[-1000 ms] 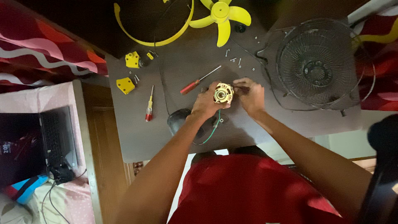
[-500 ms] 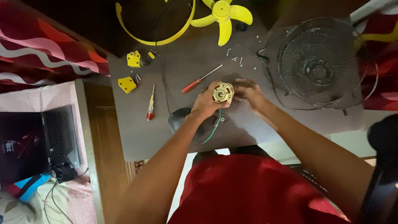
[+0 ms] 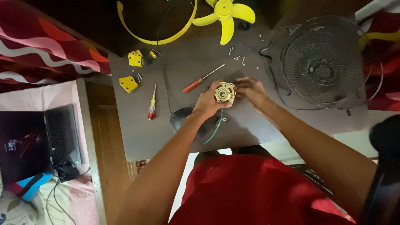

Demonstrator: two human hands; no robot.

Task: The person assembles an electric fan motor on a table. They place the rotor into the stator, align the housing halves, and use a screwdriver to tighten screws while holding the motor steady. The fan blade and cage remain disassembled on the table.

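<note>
Fan motor gripped between left hand, right hand.

A plain red short-sleeved shirt covers the torso; the 2 forearms and both hands are bare, without gloves

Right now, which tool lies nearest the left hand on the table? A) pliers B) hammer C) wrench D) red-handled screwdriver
D: the red-handled screwdriver lies on the table just above the left hand, which grips the small motor; a second, yellow-and-red screwdriver lies farther off to the side.
</note>
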